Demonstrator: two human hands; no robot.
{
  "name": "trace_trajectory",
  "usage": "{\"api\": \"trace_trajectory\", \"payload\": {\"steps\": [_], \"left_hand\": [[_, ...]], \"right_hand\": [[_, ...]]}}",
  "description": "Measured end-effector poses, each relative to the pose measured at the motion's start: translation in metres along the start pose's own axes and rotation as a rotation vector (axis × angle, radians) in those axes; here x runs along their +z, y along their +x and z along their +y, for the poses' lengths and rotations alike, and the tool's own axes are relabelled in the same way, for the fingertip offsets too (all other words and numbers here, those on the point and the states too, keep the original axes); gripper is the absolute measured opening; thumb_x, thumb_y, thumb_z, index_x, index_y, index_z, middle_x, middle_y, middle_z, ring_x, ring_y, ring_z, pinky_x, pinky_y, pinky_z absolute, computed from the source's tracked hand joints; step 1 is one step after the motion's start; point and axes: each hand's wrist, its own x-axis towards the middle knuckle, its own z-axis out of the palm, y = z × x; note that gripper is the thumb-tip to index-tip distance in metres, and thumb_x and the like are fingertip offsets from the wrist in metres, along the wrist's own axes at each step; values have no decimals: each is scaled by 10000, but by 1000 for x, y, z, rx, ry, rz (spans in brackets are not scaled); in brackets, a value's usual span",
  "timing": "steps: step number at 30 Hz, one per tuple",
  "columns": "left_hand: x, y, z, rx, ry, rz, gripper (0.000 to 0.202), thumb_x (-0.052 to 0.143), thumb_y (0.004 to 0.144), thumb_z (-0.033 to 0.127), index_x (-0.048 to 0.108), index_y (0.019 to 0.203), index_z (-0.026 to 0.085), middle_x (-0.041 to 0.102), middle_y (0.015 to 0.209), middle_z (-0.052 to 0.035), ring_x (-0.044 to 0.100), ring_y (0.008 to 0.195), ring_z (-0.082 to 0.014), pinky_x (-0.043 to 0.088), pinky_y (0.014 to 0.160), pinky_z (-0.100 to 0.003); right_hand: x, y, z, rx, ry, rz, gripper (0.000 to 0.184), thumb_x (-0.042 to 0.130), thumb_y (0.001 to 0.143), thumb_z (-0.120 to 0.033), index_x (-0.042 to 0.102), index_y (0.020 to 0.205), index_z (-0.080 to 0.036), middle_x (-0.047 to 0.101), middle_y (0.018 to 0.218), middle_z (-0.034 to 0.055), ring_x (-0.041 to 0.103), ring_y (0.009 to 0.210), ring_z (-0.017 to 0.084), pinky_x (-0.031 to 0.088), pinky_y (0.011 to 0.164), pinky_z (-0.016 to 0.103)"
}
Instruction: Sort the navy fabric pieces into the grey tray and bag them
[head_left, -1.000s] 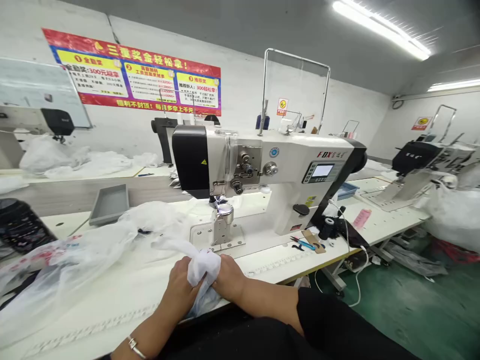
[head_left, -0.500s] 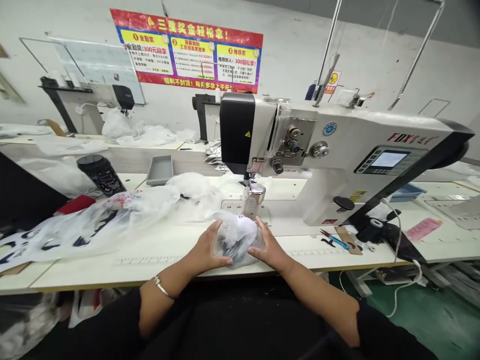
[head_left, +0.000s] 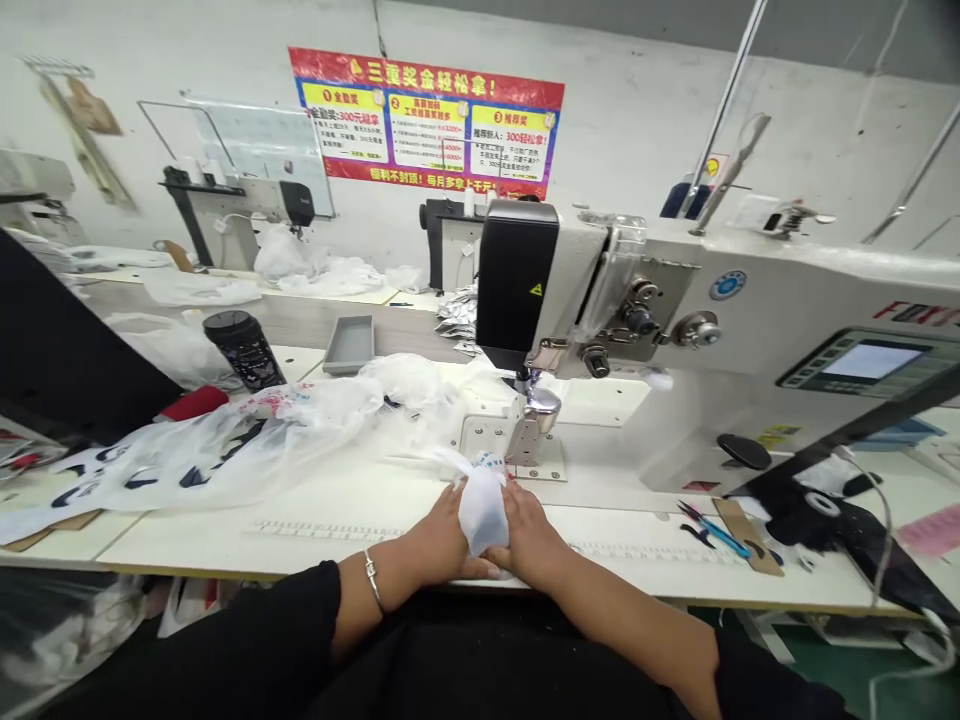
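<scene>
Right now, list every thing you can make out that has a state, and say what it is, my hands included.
Small white bag: bunched up, held
Left hand: curled around the bag's left side
Right hand: curled around its right side
Large plastic bag: crumpled, spread out
Machine screen: lit
Blue-handled snips: lying down, not held
Black tumbler: lid on

The white bundle (head_left: 484, 512) is faced with thin, creased plastic film; a crumpled, translucent film is likewise seen in the bags (head_left: 322, 420). The tabletop (head_left: 187, 545) is finished smooth. The machine body (head_left: 787, 290) is coated in glossy white, and polished metal is shown in the post (head_left: 527, 440) and bracelet (head_left: 371, 572). The tray (head_left: 351, 343) is made of matt plastic, the sleeve (head_left: 277, 620) of matt cloth.
</scene>
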Motion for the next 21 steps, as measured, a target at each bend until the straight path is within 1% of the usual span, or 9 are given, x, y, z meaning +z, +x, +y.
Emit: {"api": "trace_trajectory", "payload": {"steps": [2,5,7,9,12,15,16,19,21], "left_hand": [[-8,1,8,-7,-15,-45,1076,788,652,664,362,1554,260,368,1596,-149,324,1431,-453,230,1189,-626],[-19,2,20,23,-34,-106,949,757,742,590,376,1548,263,347,1614,-120,292,1458,-437,157,1213,-627],[-23,2,24,49,-41,-114,889,724,791,561,367,1550,267,351,1614,-107,282,1471,-419,136,1219,-623],[-23,2,24,66,-48,-109,898,707,810,556,321,1567,268,332,1624,-105,273,1481,-402,136,1224,-610],[-17,1,19,66,-50,-83,900,696,819,561,301,1572,265,311,1632,-113,270,1486,-388,151,1226,-590],[-10,1,15,57,-52,-40,765,668,844,564,421,1510,280,426,1570,-109,340,1451,-376,185,1216,-583],[-8,2,15,46,-58,-15,755,675,840,565,442,1496,273,458,1544,-115,368,1432,-373,207,1211,-576],[-6,3,14,-4,-116,78,840,751,774,554,446,1489,234,493,1500,-141,422,1385,-364,280,1192,-545],[-8,4,16,-39,-177,118,924,805,707,560,445,1484,215,505,1481,-150,441,1368,-359,314,1182,-525]], "right_hand": [[5,4,2,-16,-4,16,1043,789,767,-472,252,1563,-66,234,1609,270,226,1494,422,238,1221,580],[11,10,5,-46,-13,32,980,773,783,-433,280,1552,-78,236,1610,266,246,1488,420,260,1212,581],[13,14,7,-49,-23,32,940,754,792,-416,299,1541,-77,219,1615,267,237,1492,419,252,1212,587],[16,17,9,-48,-31,31,904,733,800,-417,318,1530,-84,213,1619,262,227,1497,416,243,1212,591],[21,22,13,-34,-38,39,865,717,805,-415,344,1513,-86,252,1603,264,245,1490,414,241,1212,584],[29,27,18,-19,-36,98,822,708,809,-389,361,1497,-104,270,1594,261,281,1474,412,271,1198,578],[31,28,19,-24,-29,127,804,700,814,-385,363,1493,-116,278,1591,254,297,1466,407,288,1190,576],[33,30,20,-63,17,229,750,683,820,-394,386,1465,-153,371,1537,226,372,1421,393,352,1152,569],[28,29,19,-93,60,298,720,687,814,-396,412,1441,-174,445,1472,199,421,1381,377,381,1135,557]]}}
